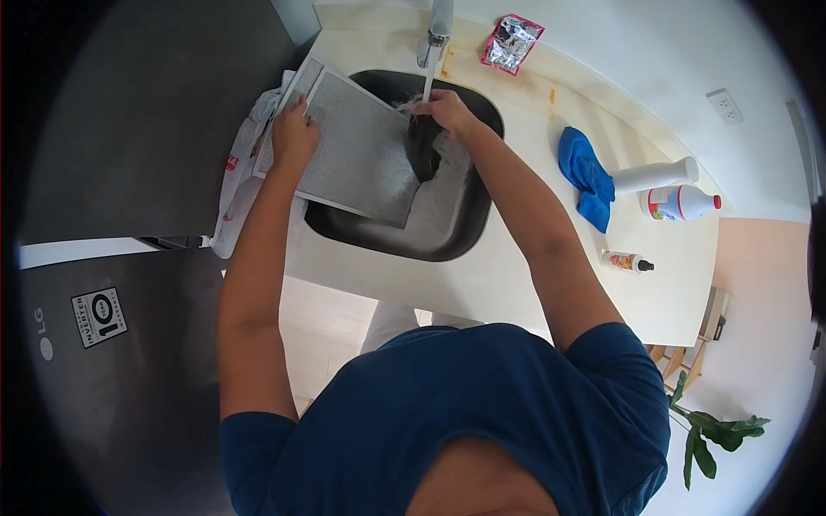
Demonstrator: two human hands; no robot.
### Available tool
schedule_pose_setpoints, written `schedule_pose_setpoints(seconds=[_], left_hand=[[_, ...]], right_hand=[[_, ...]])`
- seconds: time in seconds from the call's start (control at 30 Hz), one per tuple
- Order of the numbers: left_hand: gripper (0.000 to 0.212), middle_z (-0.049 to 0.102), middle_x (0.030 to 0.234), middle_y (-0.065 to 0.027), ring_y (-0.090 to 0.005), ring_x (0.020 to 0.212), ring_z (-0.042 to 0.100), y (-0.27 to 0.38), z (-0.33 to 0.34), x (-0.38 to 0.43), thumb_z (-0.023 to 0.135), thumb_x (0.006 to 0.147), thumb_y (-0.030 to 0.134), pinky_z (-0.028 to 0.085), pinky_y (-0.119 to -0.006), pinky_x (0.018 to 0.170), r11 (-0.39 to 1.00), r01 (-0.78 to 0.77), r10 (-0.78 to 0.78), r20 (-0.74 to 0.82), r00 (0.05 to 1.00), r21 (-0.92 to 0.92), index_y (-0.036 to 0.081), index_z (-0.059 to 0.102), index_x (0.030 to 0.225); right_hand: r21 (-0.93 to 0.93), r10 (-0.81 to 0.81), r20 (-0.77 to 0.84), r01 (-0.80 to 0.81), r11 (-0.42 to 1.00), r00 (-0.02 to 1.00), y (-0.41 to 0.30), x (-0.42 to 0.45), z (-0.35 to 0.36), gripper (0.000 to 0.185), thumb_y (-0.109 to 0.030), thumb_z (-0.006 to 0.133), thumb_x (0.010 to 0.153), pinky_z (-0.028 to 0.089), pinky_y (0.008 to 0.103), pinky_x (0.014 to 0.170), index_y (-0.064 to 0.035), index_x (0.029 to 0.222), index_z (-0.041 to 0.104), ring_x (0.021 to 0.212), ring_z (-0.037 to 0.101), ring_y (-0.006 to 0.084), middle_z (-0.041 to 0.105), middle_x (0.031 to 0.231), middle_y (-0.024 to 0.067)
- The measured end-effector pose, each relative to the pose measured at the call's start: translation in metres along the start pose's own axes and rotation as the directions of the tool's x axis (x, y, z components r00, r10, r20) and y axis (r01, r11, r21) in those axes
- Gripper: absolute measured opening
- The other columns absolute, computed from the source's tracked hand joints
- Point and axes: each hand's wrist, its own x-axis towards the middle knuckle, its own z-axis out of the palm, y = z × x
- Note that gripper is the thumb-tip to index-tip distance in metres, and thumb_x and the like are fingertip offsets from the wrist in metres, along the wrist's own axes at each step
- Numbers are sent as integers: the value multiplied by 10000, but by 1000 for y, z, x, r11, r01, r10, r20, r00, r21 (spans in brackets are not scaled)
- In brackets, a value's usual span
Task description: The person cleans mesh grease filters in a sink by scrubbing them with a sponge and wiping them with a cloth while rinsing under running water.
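Observation:
A grey mesh filter panel point(361, 148) with a pale frame lies tilted over the dark-rimmed sink point(474, 219), its left end resting past the rim. My left hand point(293, 135) grips it near that upper left end, thumb and fingers on the mesh. At the panel's far right corner, my right hand point(448, 111) pinches the edge with its fingertips. Water runs from the chrome faucet point(441, 26) past these fingers and splashes there. Below the right hand a dark wet patch point(423, 151) shows; whether it belongs to the panel is unclear.
A fridge point(129, 161) and a plastic bag point(242, 180) border the sink's left. On the counter point(516, 258) are a foil pouch point(512, 44), a blue cloth point(587, 174), a white bottle point(655, 174), a red-capped bottle point(684, 202) and a small black-capped bottle point(624, 261).

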Motion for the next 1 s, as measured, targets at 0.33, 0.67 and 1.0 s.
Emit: schedule_pose_setpoints(seconds=[0.33, 0.67, 1.0], left_hand=[[628, 497, 1248, -103, -217, 1065, 512, 97, 73, 7, 556, 747, -31, 427, -269, 852, 634, -88, 285, 126, 950, -769, 66, 351, 1333], [389, 549, 1047, -77, -236, 1003, 511, 101, 121, 17, 562, 746, 108, 412, -340, 852, 381, 588, -49, 620, 783, -713, 51, 497, 1125], [259, 574, 995, -89, -237, 903, 572, 132, 136, 5, 469, 880, 247, 467, -387, 769, -475, 581, 101, 615, 782, -661, 52, 528, 1041]], right_hand=[[339, -184, 121, 133, 931, 975, -82, -40, -15, 308, 19, 587, 759, 497, 318, 717, 16, 1060, 521, 810, 594, 195, 603, 894, 115], [568, -335, 83, 231, 790, 939, -112, -68, -23, 177, 34, 549, 807, 494, 289, 742, -51, 949, 486, 834, 587, 172, 594, 931, 101], [-258, -533, -378, 466, 846, 757, -9, -49, 54, 220, -118, 607, 770, 462, 424, 706, -37, 949, 509, 779, 593, 388, 601, 805, 226]])
